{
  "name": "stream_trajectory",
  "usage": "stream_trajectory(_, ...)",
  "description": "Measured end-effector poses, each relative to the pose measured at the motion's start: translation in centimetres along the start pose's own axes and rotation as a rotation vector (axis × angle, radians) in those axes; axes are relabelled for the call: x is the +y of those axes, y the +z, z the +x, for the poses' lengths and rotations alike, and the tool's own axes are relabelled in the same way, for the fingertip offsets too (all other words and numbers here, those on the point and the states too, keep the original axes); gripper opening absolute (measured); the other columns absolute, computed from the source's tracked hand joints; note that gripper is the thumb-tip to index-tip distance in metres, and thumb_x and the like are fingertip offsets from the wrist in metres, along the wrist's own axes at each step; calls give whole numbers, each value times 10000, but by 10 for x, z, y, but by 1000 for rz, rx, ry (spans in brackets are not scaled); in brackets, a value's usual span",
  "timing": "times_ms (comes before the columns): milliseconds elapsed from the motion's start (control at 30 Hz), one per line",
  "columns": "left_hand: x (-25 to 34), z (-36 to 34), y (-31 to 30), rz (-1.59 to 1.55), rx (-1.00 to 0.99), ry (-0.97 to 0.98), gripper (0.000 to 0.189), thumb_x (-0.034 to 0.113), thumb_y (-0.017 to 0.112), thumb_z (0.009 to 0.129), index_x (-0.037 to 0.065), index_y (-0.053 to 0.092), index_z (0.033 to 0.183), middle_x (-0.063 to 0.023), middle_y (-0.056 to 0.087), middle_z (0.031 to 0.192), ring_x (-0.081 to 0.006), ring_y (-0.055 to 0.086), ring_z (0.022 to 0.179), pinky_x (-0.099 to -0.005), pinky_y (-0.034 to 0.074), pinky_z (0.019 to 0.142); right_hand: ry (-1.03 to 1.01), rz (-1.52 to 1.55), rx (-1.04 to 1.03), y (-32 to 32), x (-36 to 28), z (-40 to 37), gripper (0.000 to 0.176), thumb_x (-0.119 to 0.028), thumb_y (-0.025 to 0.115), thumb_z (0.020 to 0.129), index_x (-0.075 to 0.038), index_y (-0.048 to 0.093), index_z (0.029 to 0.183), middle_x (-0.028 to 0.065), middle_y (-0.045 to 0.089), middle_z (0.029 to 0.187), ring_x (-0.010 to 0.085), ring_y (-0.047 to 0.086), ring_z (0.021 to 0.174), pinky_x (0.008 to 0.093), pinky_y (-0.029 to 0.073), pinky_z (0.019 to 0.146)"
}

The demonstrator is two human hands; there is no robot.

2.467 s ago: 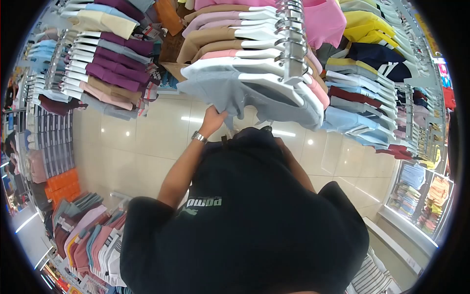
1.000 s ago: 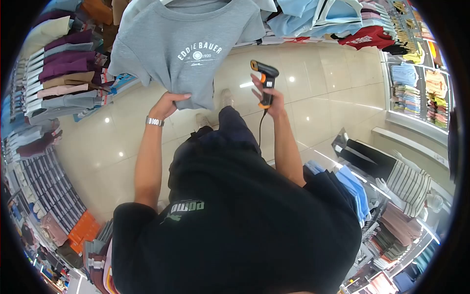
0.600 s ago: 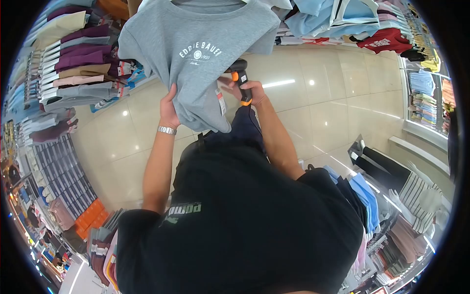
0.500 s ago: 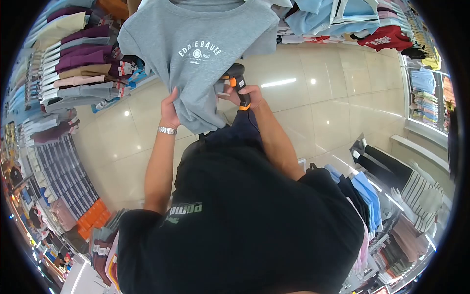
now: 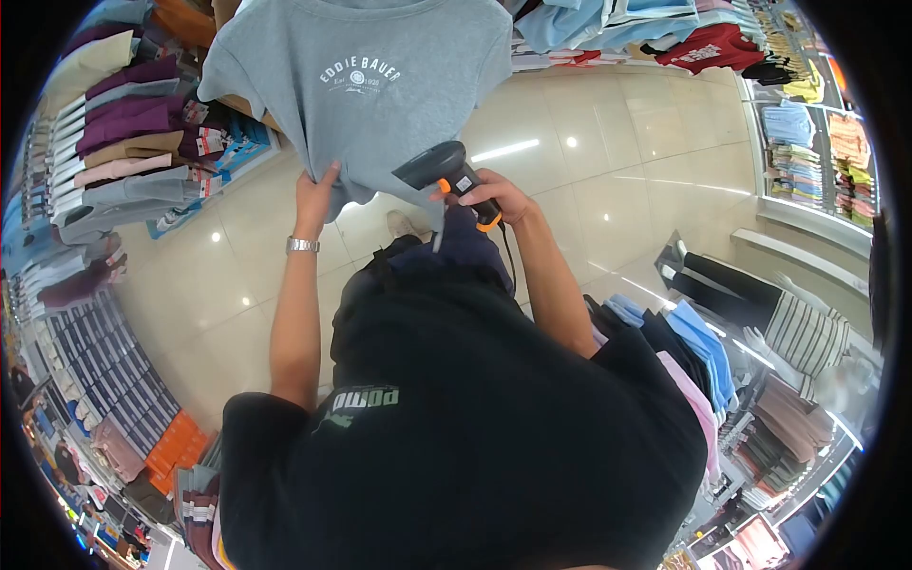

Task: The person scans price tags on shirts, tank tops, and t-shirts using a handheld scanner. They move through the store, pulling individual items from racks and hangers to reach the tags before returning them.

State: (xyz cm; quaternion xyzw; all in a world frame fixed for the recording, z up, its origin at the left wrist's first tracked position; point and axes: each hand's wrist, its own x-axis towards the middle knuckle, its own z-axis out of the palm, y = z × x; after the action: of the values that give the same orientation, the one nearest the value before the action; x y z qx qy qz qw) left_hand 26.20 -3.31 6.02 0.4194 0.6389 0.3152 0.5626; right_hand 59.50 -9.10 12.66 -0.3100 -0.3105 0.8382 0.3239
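A grey T-shirt with white lettering on its chest hangs in front of me. My left hand, with a metal watch on the wrist, is closed on the shirt's lower edge. In my right hand is a black and orange barcode scanner, gripped by its handle. The scanner's head points left and overlaps the lower right of the shirt, and a cable runs down from its handle.
Hanging clothes fill a rack at the left. Light blue garments and a red T-shirt hang at the top right. Shelves of folded clothes and a mannequin in a striped top stand at the right, beyond the tiled floor.
The scanner has come out from behind the shirt and is now in front of its lower right, head turned left. The shirt's bottom has lifted and spread, with my left hand still on it.
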Motion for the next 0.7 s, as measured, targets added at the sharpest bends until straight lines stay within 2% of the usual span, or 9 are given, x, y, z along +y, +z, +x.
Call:
stream_trajectory(67, -23, 2, 8, 68, -49, -49, 515, 306, 698, 862, -97, 576, 1159, -175, 657, 1098, -208, 631, 960, -306, 477, 840, -23, -26, 28, 11, -9, 0, 473, -119, 645, 729, 107, 594, 1141, 212, 643, 1138, 301, 635, 1001, 390, 461, 965)
stream_trajectory(167, -46, -14, 26, -42, -181, -220, 539, 322, 701, 860, -87, 567, 1185, -160, 645, 1133, -203, 610, 1020, -301, 464, 872, 30, 84, 73, 31, -26, 0, 456, -111, 646, 771, 110, 578, 1164, 206, 615, 1199, 289, 608, 1077, 398, 445, 1015)
stream_trajectory(200, -60, -18, 33, -163, -220, -218, 542, 338, 696, 865, -74, 567, 1191, -154, 636, 1150, -197, 591, 1057, -300, 453, 896, 43, 54, 119, 34, -28, 2, 448, -117, 650, 786, 117, 573, 1160, 206, 614, 1192, 279, 616, 1062, 389, 460, 1004)
stream_trajectory(267, -58, -39, 47, -417, -346, -265, 568, 395, 666, 886, -44, 550, 1228, -140, 604, 1206, -190, 538, 1148, -335, 420, 980, 67, -5, 211, 39, -31, 5, 435, -129, 658, 816, 131, 562, 1151, 205, 611, 1177, 260, 630, 1031, 371, 489, 982)
stream_trajectory(367, -45, -63, 58, -627, -551, -241, 505, 375, 528, 975, -50, 523, 1248, -137, 593, 1231, -221, 550, 1154, -421, 433, 1000, 212, -81, 384, 53, -45, 14, 410, -121, 647, 840, 169, 547, 1112, 238, 613, 1138, 290, 655, 990, 347, 511, 948)
stream_trajectory(400, -37, -69, 61, -699, -564, -240, 499, 373, 500, 987, -54, 527, 1243, -140, 597, 1225, -224, 558, 1148, -418, 437, 1003, 248, -127, 401, 56, -48, 18, 415, -144, 678, 831, 171, 558, 1074, 229, 625, 1097, 253, 667, 943, 309, 526, 917)
stream_trajectory(467, -8, -79, 62, -839, -589, -231, 495, 370, 443, 1010, -62, 534, 1232, -148, 605, 1212, -230, 573, 1136, -412, 444, 1008, 259, -261, 379, 61, -52, 25, 398, -188, 696, 828, 139, 598, 1033, 176, 640, 1029, 204, 656, 930, 292, 535, 882)
stream_trajectory(567, 15, -75, 53, -767, -710, -152, 534, 396, 397, 1018, -74, 536, 1232, -158, 619, 1185, -241, 607, 1089, -394, 448, 1016, 265, -376, 336, 63, -60, 35, 397, -239, 712, 821, 109, 634, 995, 129, 653, 962, 163, 642, 893, 277, 534, 838)
stream_trajectory(700, 31, -69, 42, -635, -794, -59, 483, 349, 452, 1004, -63, 550, 1235, -145, 642, 1143, -219, 636, 1030, -355, 474, 970, 225, -516, 267, 66, -76, 44, 376, -276, 710, 813, 70, 665, 955, 97, 666, 885, 148, 634, 831, 257, 500, 771)
